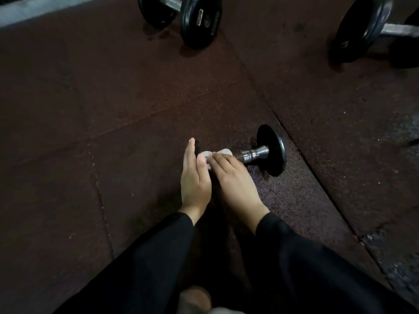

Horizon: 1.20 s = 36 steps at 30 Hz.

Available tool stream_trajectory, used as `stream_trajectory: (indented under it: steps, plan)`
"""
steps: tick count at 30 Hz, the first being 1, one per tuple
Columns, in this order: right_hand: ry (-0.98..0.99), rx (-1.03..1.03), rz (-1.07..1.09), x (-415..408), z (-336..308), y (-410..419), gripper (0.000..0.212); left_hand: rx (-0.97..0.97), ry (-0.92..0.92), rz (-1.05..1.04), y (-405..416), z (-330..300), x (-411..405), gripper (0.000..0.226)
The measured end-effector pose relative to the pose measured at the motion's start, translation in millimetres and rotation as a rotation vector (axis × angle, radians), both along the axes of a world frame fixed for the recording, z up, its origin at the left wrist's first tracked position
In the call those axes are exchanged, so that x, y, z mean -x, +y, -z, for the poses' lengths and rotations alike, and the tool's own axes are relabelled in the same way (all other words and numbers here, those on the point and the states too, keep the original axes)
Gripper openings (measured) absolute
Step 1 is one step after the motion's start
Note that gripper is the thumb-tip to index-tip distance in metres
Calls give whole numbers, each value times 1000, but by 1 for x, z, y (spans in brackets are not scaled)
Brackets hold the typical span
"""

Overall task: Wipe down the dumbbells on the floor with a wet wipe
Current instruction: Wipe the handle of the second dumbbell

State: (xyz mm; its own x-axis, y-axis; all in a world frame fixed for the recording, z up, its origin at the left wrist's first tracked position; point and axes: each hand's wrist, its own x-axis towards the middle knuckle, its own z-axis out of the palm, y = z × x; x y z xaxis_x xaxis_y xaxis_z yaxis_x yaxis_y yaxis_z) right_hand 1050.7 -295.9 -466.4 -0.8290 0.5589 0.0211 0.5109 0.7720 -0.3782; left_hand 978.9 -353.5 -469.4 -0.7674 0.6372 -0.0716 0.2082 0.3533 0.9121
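Curling over the chrome handle, the right hand [233, 180] grips a white wet wipe [216, 155] against it. Flat-fingered, the left hand [195, 177] rests on the near end plate, hiding it. This small dumbbell [267, 152] lies on the speckled rubber floor [113, 132], its far black plate showing.

Floor dumbbell [260, 152], white wipe [217, 152] seemingly wrapping handle

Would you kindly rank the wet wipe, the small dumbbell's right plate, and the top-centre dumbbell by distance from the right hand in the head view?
1. Wet wipe: under the right hand's fingers, on the handle.
2. Right plate: just right of the hand.
3. Top-centre dumbbell: far up the floor.
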Motion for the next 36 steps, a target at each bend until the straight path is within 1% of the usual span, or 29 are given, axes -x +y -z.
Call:
stream_trajectory:
  steps: [3, 5, 6, 8, 10, 11, 13, 16, 17, 19, 20, 22, 25, 26, 28, 30, 31, 33, 34, 35, 36]
  plan:
    - [9, -60, 55, -3, -10, 9, 41, 2, 13, 0, -2, 2, -1, 55]
    - [-57, 5, 73, 4, -19, 12, 35, -6, 16, -8, 0, 3, 1, 53]
    - [-62, -7, 49, 10, -18, 14, 33, -6, 9, -16, 2, 3, 1, 51]
    - [-37, -17, 0, 20, -19, 9, 25, -5, -4, -34, 4, 3, 4, 49]
    - [35, -85, -29, 21, -15, 5, 17, -8, 6, -43, 5, 4, 4, 52]
    - [80, -86, -22, 17, -13, 5, 17, -4, 16, -42, 5, 5, 4, 54]
    - [80, -104, 11, 6, -11, 9, 25, 2, 23, -36, 4, 5, 2, 55]
    - [124, -154, 66, 1, -14, 19, 19, -6, 15, -42, 5, 5, 3, 54]
    - [83, -118, 65, 3, -19, 20, 20, -13, 6, -47, 6, 5, 4, 53]
    - [-47, -19, 22, 10, -21, 21, 28, -23, -15, -60, 8, 5, 5, 50]
    - [-74, -38, 1, 13, -19, 21, 31, -24, -29, -66, 9, 5, 6, 47]
    - [-65, -62, -49, 15, -19, 12, 33, -23, -58, -81, 10, 5, 7, 43]
    - [13, -139, -66, 9, -10, 9, 42, -29, -42, -84, 11, 5, 7, 44]
    - [-1, -143, -75, 6, -8, 10, 42, -32, -38, -80, 11, 5, 7, 45]
    - [38, -147, -46, 0, -3, 19, 35, -40, -38, -74, 10, 5, 5, 45]
    - [114, -153, 27, 3, -7, 27, 18, -51, -48, -78, 10, 4, 6, 45]
    - [87, -131, 37, 6, -11, 27, 17, -57, -67, -84, 11, 4, 7, 44]
    - [-24, -53, -14, 14, -17, 26, 23, -68, -104, -104, 14, 4, 9, 43]
    - [-65, -46, -44, 19, -18, 25, 27, -72, -113, -115, 15, 4, 10, 42]
    - [-61, -54, -71, 22, -22, 22, 27, -75, -119, -123, 16, 3, 10, 42]
    - [-34, -87, -113, 23, -27, 18, 24, -80, -122, -128, 17, 3, 11, 42]
